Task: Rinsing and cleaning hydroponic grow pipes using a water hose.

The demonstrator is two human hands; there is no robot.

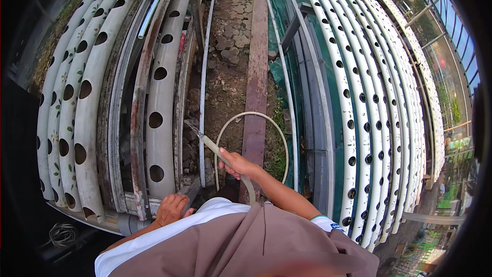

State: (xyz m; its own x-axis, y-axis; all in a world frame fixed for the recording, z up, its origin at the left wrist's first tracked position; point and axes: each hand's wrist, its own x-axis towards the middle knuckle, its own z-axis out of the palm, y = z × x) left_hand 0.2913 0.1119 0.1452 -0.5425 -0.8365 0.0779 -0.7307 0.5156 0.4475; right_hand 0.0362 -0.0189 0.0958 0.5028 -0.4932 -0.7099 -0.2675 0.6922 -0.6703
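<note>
My right hand (237, 163) is closed around a pale braided garden hose (212, 145) near its end. Water appears to leave the hose's mouth toward the left, over the stones beside a metal rail. The rest of the hose loops over the path and passes under my forearm toward my body. My left hand (172, 209) rests at the near end of the rack, by the lower end of a wide grey pipe with round holes (155, 100); its fingers are partly curled, and whether it grips the frame is not plain.
Wide perforated pipes (90, 65) lie in rows at left. Many narrow white perforated pipes (348, 107) run along the right. A worn wooden plank (255, 65) lies on the dirt and stone path, between thin metal rails (205, 65). Coiled cord (62, 234) lies at lower left.
</note>
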